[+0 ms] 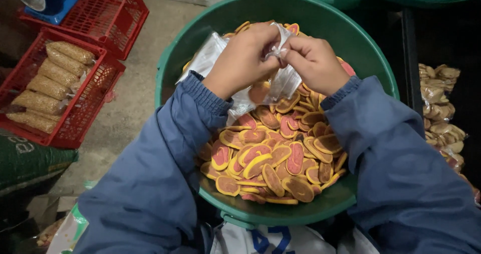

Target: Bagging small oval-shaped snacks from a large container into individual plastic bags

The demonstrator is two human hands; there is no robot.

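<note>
**Over the tub: bag mouth in both hands**

Above the green tub (173, 63) of oval snack chips (273, 154), my left hand (243, 58) and right hand (313, 63) pinch the clear plastic bag (288, 81) between them; it hangs downward toward the chips, equally near both.

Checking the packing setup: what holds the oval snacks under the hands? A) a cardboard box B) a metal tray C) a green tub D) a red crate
C: the snacks lie in a round green tub, below both hands working a clear bag.
</note>
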